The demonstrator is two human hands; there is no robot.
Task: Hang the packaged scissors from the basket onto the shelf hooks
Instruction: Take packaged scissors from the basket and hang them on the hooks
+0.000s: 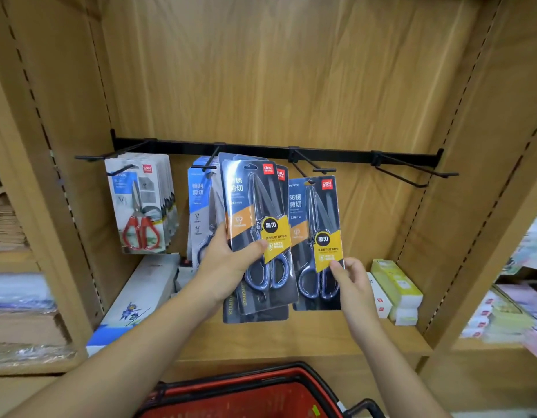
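Black-bladed scissors come in a fanned stack [256,212] that my left hand [228,267] grips, thumb across the front, fingers curled behind, held up before the rail [176,146]. My right hand [351,282] pinches the lower corner of one pack [317,224] — its top sits just under a hook [324,169], right of the stack. Red basket [219,396] is near, below my arms.

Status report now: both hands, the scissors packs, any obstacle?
Left hand grips stack of packs. Right hand pinches single pack under third hook; hung or not, unclear. Nothing blocks hook.
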